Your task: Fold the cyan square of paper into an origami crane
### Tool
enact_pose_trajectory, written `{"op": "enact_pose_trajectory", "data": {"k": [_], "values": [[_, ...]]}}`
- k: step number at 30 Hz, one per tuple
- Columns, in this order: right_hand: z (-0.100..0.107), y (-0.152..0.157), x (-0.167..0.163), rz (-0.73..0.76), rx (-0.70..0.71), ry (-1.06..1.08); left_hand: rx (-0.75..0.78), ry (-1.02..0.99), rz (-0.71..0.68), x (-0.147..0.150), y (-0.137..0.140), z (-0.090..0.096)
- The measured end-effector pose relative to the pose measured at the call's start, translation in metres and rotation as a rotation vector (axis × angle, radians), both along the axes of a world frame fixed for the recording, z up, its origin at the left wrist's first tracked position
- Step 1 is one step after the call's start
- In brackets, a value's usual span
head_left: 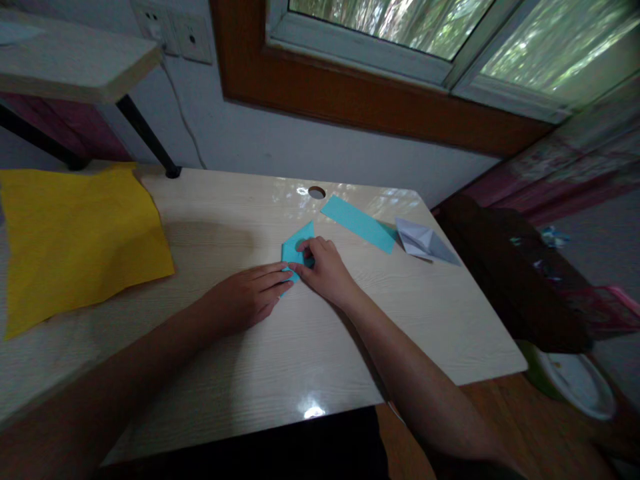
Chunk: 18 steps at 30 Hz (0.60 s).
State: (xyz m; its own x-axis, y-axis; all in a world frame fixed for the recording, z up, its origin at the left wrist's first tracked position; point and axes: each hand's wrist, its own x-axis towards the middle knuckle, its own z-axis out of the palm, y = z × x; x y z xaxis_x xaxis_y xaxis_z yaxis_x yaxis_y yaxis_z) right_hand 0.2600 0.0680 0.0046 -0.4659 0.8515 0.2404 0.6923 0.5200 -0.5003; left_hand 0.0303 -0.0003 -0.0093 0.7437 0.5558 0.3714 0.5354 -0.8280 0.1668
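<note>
Pressing down on a folded blue paper (pixel 299 248), both hands meet near the middle of the desk (pixel 250 373) in the head view. The left hand (pixel 247 297) lies flat, fingers stretched out, their tips on the paper's lower corner. The right hand (pixel 324 267) is curled over the paper's right side, fingertips bent onto it; neither hand lifts it. Just beyond, a blue strip (pixel 357 223) lies flat, and beside it a white folded paper (pixel 425 241) sits near the desk's right edge. A yellow sheet (pixel 75 240) covers the left end, well apart. A round hole (pixel 317 193) shows at the far edge.
</note>
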Motion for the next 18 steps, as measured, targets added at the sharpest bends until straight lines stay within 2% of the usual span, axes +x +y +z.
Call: {"op": "enact_pose_trajectory", "data": {"k": [8, 18], "values": [[-0.0040, 0.0033, 0.0002, 0.011, 0.021, 0.046, -0.028, -0.017, 0.000, -0.0014, 0.0001, -0.0010], [-0.0057, 0.0080, -0.0058, -0.067, 0.005, 0.143, -0.008, -0.033, -0.011, 0.0007, -0.0003, 0.0037]]}}
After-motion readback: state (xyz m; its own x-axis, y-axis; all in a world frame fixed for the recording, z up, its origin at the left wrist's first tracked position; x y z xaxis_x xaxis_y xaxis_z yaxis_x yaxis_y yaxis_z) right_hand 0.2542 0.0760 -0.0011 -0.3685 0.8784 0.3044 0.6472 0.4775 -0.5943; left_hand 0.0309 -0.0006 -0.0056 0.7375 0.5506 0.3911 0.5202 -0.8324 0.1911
